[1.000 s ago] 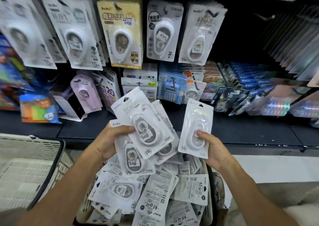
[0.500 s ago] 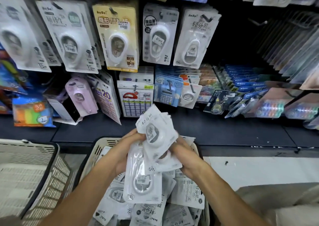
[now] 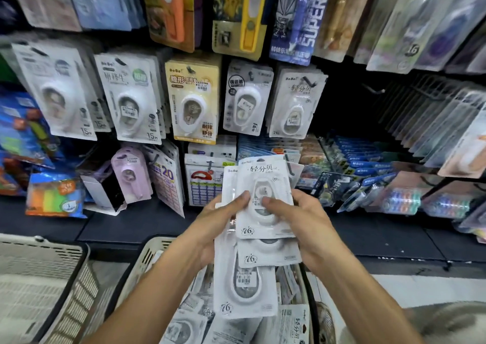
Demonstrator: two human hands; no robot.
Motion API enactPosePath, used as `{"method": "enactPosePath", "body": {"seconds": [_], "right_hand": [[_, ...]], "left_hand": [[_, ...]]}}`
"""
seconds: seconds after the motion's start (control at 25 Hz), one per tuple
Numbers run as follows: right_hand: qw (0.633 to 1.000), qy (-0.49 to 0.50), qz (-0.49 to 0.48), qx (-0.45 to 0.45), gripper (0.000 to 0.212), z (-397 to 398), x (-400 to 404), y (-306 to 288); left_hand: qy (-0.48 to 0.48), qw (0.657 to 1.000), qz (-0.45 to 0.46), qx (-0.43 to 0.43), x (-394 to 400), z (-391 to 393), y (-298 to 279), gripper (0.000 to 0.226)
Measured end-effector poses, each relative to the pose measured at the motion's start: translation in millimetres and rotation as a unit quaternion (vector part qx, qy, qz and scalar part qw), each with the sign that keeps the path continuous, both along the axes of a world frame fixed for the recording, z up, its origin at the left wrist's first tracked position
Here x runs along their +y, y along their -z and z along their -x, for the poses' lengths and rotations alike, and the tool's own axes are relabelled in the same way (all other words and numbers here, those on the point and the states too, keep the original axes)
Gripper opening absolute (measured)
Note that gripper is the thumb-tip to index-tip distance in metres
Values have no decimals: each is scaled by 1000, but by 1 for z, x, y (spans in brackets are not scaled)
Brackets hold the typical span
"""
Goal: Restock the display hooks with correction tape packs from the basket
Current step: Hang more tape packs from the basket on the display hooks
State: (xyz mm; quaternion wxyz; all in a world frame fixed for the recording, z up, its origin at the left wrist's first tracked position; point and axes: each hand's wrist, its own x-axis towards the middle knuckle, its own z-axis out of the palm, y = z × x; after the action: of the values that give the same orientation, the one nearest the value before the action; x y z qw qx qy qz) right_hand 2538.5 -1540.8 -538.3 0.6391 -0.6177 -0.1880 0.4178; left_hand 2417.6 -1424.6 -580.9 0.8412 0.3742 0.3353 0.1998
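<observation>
Head view: at far left an empty-looking cream basket (image 3: 39,278); beside it our basket (image 3: 150,254) holds loose correction tape packs (image 3: 294,325). Our left hand (image 3: 218,222) and right hand (image 3: 302,225) close their fingers on a fanned stack of packs (image 3: 263,207) above it.

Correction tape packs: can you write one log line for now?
left hand: holding correction tape packs | right hand: same stack | basket: more packs | hooks: none hung
</observation>
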Motion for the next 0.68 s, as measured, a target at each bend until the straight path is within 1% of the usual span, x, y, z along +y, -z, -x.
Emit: {"method": "enactPosePath", "body": {"seconds": [0.08,0.16,0.2,0.32,0.4,0.48,0.56,0.64,0.68], "right_hand": [[996,63,-51,42,18,-4,1,-9],[990,82,-87,76,11,-11,3,-22],[991,75,-93,62,11,-16,4,-29],[992,58,-103,-32,15,-36,7,-55],[987,55,-107,-106,16,-55,3,-73],[981,44,-104,-156,14,-67,0,-83],[980,62,-89,-167,12,-71,4,-82],[980,112,-65,-152,12,-70,12,-76],[981,127,-54,-136,14,-70,15,-74]], "left_hand": [[10,1000,-1,-29,-6,1,-12,50],[0,999,-31,-45,-4,3,-24,59],[-6,997,-53,-51,-1,4,-31,61],[-20,991,-122,-59,15,7,-56,68],[-27,984,-167,-57,30,11,-74,73],[-30,975,-215,-42,45,17,-88,74],[-33,968,-248,-30,56,25,-95,72],[-36,964,-261,-35,61,31,-97,63],[-39,963,-263,-39,61,33,-97,63]]}}
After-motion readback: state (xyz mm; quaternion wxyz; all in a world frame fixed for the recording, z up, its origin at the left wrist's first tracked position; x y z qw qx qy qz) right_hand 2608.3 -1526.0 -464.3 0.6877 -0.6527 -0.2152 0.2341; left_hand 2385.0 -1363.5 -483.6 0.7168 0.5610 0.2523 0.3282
